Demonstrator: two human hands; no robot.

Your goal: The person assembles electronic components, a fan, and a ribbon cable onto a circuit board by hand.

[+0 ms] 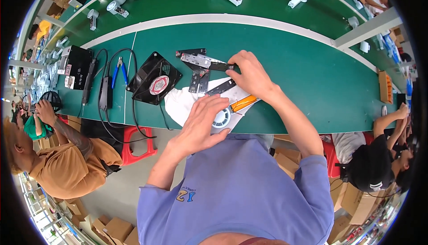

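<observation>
Black strip [217, 67], head view: located above the white cloth [177, 104] on the green bench [294, 67], beside other dark strips [194, 83]. Right hand [252, 75]: thumb and fingers closed on the strip's right end. Left hand [199, 124]: fingers extended, thumb spread apart, beside the white round part [221, 119]; contact cannot be determined. Hands are apart.

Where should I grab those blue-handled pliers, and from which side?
I'd take the pliers by their blue handles, coming down from above on your side, probably with your left hand. The handles splay toward you and the metal jaws point away. The black fan crowds the right, and a black cable loops past the tips.
</observation>
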